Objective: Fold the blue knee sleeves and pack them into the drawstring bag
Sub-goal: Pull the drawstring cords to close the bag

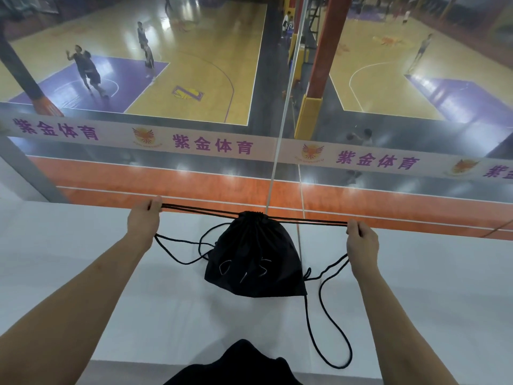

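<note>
A black drawstring bag lies on the white table, its mouth cinched tight at the far end. My left hand grips the black cords on the bag's left. On the bag's right, my right hand grips the other cords. The cords run taut in a straight line from both hands to the bag's mouth. Slack loops of cord trail over the table on either side. No blue knee sleeves are visible; the bag looks filled.
A glass wall with a white lettered banner rises just past the table's far edge; basketball courts with several players lie below. A dark garment shows at the table's near edge.
</note>
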The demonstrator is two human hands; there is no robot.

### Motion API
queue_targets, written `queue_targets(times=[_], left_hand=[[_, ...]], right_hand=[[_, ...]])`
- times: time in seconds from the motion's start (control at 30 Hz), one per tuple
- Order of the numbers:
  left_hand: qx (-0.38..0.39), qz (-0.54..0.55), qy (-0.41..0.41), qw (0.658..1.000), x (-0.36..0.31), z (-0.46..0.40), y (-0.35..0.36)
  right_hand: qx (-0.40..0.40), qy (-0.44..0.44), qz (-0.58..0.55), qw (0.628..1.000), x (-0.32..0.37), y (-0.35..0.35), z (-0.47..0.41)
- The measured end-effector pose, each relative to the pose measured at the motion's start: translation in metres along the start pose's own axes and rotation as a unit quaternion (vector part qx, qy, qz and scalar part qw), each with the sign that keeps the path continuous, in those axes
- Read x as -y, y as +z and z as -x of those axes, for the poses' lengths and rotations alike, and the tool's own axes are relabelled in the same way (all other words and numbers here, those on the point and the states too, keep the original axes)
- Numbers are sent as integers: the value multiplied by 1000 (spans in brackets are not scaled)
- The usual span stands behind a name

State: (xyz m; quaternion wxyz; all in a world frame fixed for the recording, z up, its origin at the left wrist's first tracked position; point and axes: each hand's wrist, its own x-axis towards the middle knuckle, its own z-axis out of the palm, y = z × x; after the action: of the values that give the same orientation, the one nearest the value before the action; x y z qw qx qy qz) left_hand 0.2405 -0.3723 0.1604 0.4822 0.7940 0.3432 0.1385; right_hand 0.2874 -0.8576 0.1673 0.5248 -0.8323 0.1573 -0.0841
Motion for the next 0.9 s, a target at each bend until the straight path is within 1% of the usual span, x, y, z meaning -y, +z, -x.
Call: queue_targets(times=[0.13, 0.23, 0.3, 0.37, 0.47, 0.53, 0.67, 0.8, 0.9], left_hand=[[90, -21, -23, 995, 18, 8, 1], [150, -75, -29, 985, 37, 14, 4], [212, -114, -38, 970, 45, 20, 8], [262, -175, -25, 949, 50, 26, 17], [270, -257, 33, 928, 51, 35, 30], [270, -267, 65, 923, 49, 39, 37], [236, -276, 114, 925, 40, 52, 52], [237, -318, 164, 903, 27, 64, 65], [230, -337, 192, 892, 17, 67, 68]], right_hand=[[43, -4, 20, 999, -9, -2, 8], [71, 4, 34, 997, -17, 2, 13], [96, -4, 49, 994, -21, 8, 18], [118, -15, 65, 991, -23, 15, 23], [135, -47, 99, 985, -22, 25, 31], [139, -72, 108, 982, -22, 34, 34], [165, -120, 110, 973, -14, 57, 42], [196, -180, 129, 955, 2, 88, 51], [213, -226, 169, 935, 15, 111, 55]])
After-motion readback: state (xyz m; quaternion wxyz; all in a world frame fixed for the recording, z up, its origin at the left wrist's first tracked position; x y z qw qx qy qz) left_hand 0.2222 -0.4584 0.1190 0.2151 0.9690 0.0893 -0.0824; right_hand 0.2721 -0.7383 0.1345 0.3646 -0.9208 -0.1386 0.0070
